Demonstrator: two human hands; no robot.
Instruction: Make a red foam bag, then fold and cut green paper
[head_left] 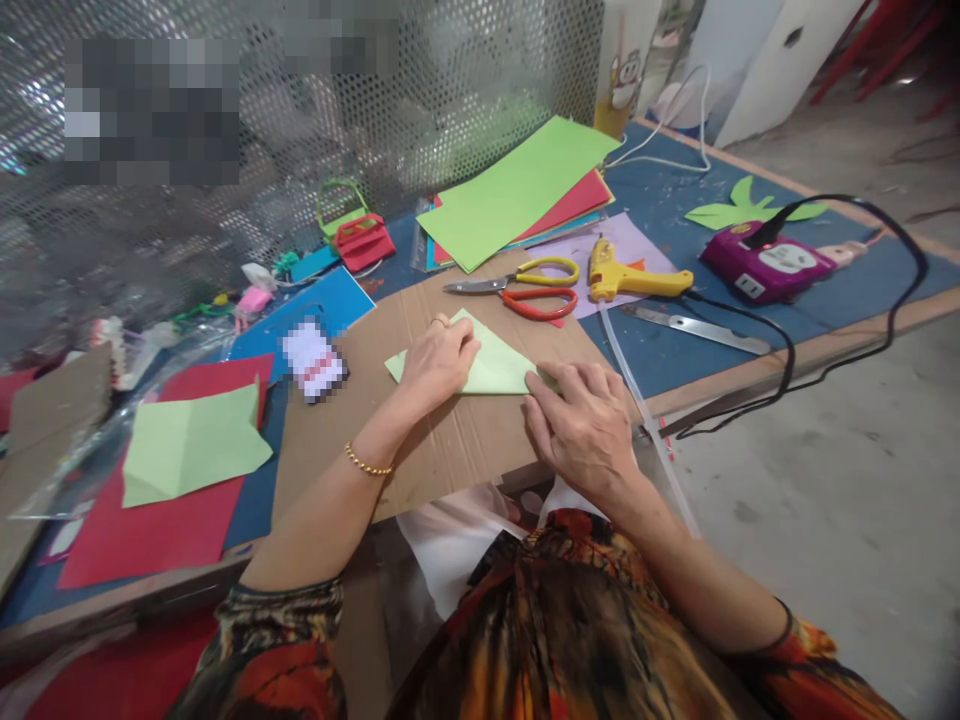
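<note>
A light green sheet of paper (496, 362), folded into a triangle, lies flat on a piece of brown cardboard (442, 450). My left hand (439, 357) presses down on its left half, fingers curled in against the paper. At the triangle's right corner, my right hand (583, 420) has its thumb and forefinger closed on the tip. Just beyond the paper, scissors (525, 284) with one yellow and one red handle rest on the cardboard. A yellow glue gun (637, 278) lies to their right.
Stacked coloured paper (525, 190) sits at the back. A purple power adapter (765, 260) with a black cable, a craft knife (697, 330) and a green leaf-shaped cutout (750, 210) are on the right. Red paper (157, 540) under a creased green sheet (191, 445) lies left.
</note>
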